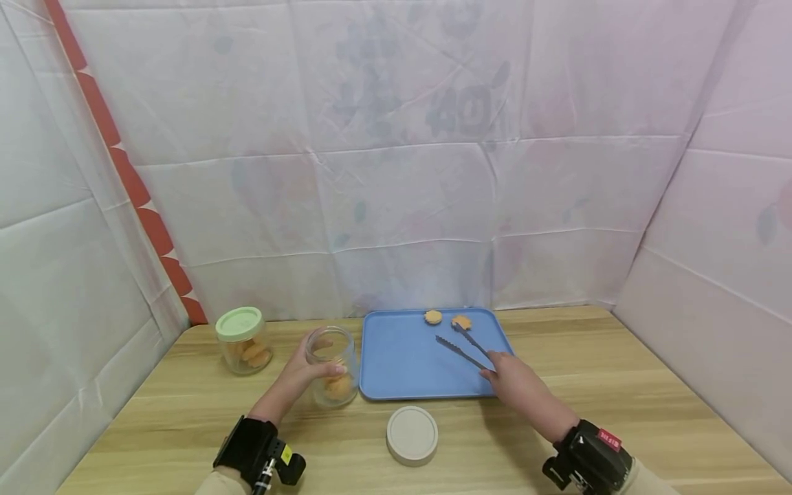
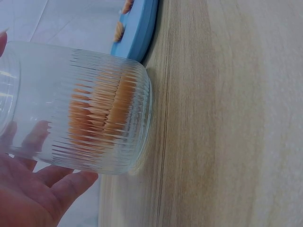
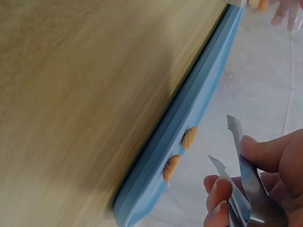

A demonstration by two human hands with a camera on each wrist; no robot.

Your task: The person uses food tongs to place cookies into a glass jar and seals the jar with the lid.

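Note:
My left hand [image 1: 301, 372] grips an open ribbed glass jar [image 1: 333, 366] standing on the table just left of a blue tray [image 1: 402, 357]; orange biscuits lie in the jar [image 2: 97, 118], and my fingers [image 2: 42, 189] wrap its side. My right hand [image 1: 516, 381] holds metal tongs [image 1: 464, 347] over the tray, tips apart and reaching toward two biscuits: one [image 1: 461, 322] at the tong tip, another [image 1: 433, 317] to its left. The right wrist view shows the tongs [image 3: 239, 161] pinched in my fingers [image 3: 265, 156], with both biscuits [image 3: 180, 151] on the tray [image 3: 199, 109].
A second glass jar [image 1: 243, 342] with a green lid and biscuits inside stands at the far left. A round white lid [image 1: 412, 434] lies on the wooden table [image 1: 619, 405] in front of the tray. White sheet walls enclose the table on three sides.

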